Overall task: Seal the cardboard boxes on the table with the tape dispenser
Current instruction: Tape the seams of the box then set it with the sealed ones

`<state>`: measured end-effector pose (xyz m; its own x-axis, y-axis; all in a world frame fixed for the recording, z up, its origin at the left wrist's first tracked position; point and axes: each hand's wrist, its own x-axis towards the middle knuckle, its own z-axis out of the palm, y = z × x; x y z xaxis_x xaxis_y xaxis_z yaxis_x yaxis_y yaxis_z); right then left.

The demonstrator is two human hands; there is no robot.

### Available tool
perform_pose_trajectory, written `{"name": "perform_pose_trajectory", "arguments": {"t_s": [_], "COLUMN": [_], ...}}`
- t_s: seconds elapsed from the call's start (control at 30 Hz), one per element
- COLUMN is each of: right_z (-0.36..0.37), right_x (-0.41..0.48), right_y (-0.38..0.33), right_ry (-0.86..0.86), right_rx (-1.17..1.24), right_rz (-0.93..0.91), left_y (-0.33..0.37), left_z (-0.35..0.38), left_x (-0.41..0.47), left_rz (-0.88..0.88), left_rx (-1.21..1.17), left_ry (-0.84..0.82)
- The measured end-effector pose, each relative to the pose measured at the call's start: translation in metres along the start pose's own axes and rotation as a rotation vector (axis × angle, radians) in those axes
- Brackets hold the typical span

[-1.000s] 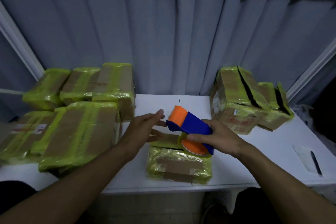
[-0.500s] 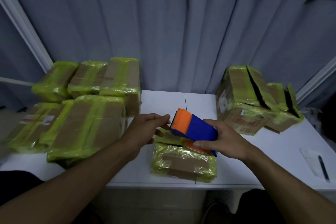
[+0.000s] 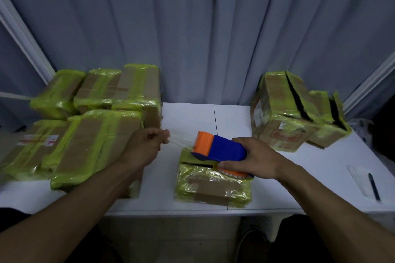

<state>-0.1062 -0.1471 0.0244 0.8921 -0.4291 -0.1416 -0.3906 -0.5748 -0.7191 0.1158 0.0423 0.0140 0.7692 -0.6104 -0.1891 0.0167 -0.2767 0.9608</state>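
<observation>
Gripping the blue-and-orange tape dispenser (image 3: 220,151), the right hand (image 3: 258,161) held it low over the rear edge of a small cardboard box (image 3: 211,187) that lay close to the front edge of the white tabletop (image 3: 188,113). The left hand (image 3: 143,147) was raised to the left of the dispenser, its fingers (image 3: 162,134) curled and pinching the free end of a clear tape strip (image 3: 179,142) stretched from the orange nose. A stack of wrapped boxes (image 3: 96,141) occupied the left side, just beside the left hand; a strip of bare tabletop separated it from the small box. Two boxes with gaping top seams (image 3: 284,117) stood at the right rear, well apart from the dispenser. Bare surface ran from the dispenser back to the curtain (image 3: 192,38). A paper sheet (image 3: 357,177) and pen (image 3: 374,186) lay near the right front edge.
</observation>
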Motion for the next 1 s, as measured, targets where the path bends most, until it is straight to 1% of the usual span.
{"name": "perform_pose_trajectory", "arguments": {"t_s": [0.1,0.17,0.27,0.33,0.4,0.53,0.73,0.8,0.93,1.0], "right_z": [-0.008,-0.009,-0.001,0.005,0.008,0.004,-0.008,-0.008,0.000,0.005], "right_x": [0.001,0.002,0.005,0.008,0.010,0.010,0.012,0.016,0.027,0.030], "right_y": [0.006,0.009,0.015,0.020,0.025,0.040,0.044,0.039,0.027,0.025], "right_ry": [-0.011,-0.018,-0.046,-0.016,0.019,0.001,-0.012,-0.008,-0.027,-0.046], "right_rx": [-0.056,-0.119,-0.193,-0.208,-0.236,-0.312,-0.328,-0.348,-0.409,-0.443], "right_rz": [0.035,0.049,0.095,0.144,0.170,0.200,0.239,0.215,0.181,0.194], "left_y": [-0.006,-0.013,-0.027,-0.035,-0.039,-0.047,-0.060,-0.065,-0.075,-0.083], "left_z": [-0.009,-0.010,0.005,0.016,0.023,0.034,0.037,0.035,0.030,0.032], "left_x": [0.009,0.014,0.012,0.008,0.006,0.002,0.000,0.001,0.007,0.006], "left_rz": [-0.041,-0.082,-0.236,-0.358,-0.413,-0.454,-0.413,-0.402,-0.382,-0.405], "left_rx": [-0.054,-0.086,-0.206,-0.287,-0.295,-0.306,-0.255,-0.255,-0.209,-0.160], "left_ry": [0.093,0.102,0.104,0.101,0.089,0.065,0.017,0.044,0.164,0.165]}}
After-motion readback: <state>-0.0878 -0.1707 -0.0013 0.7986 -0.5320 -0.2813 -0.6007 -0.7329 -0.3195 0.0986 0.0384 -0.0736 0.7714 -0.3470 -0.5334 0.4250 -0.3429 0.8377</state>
